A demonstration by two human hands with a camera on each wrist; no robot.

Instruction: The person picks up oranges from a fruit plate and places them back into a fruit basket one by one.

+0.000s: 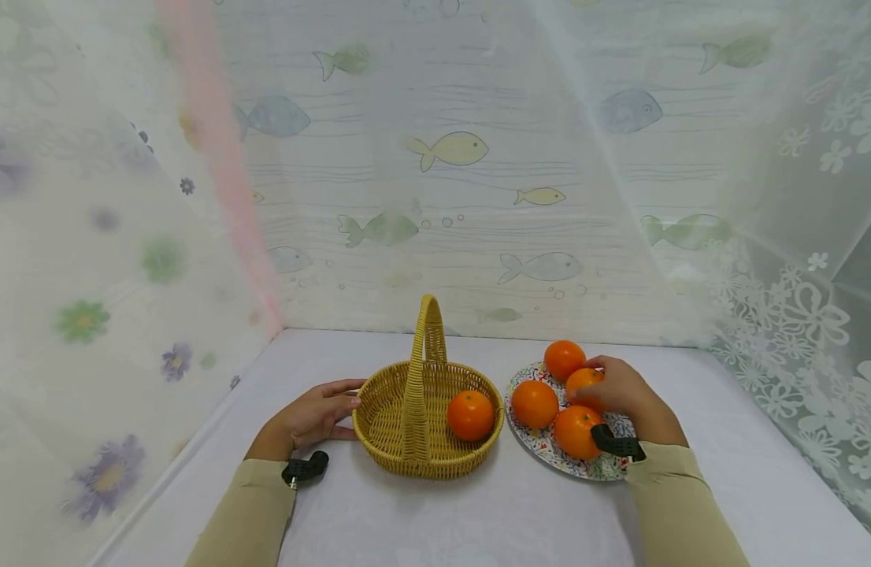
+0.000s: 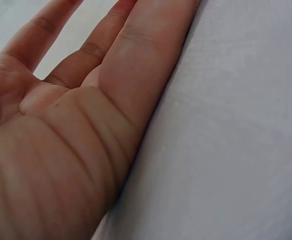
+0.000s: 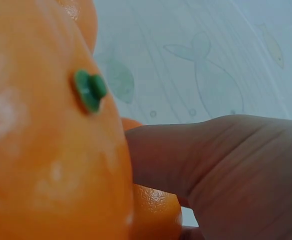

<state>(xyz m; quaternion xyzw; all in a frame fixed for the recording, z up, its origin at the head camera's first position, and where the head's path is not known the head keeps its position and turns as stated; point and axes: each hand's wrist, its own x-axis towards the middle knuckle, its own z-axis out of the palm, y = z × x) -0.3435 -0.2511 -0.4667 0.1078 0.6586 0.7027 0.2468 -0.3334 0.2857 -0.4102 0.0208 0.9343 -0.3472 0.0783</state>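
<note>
A yellow wicker basket [image 1: 379, 457] with a tall arched handle stands on the white table, one orange [image 1: 471, 416] lying in its right half. My left hand [image 1: 315, 416] rests beside the basket, fingertips at its left rim; the left wrist view shows the fingers [image 2: 140, 55] fairly straight. On the right, my right hand [image 1: 625, 392] grips an orange [image 1: 583, 384] on the patterned plate [image 1: 542, 450], thumb and fingers around its sides. In the right wrist view a large orange [image 3: 45, 140] with a green stem covers part of the grip.
Three more oranges lie around the gripped one: a back orange [image 1: 565, 360], a left orange [image 1: 535, 404] and a front orange [image 1: 576, 435]. The plate's left edge lies close to the basket. A fish-patterned curtain [image 1: 435, 220] hangs behind the table [image 1: 464, 520].
</note>
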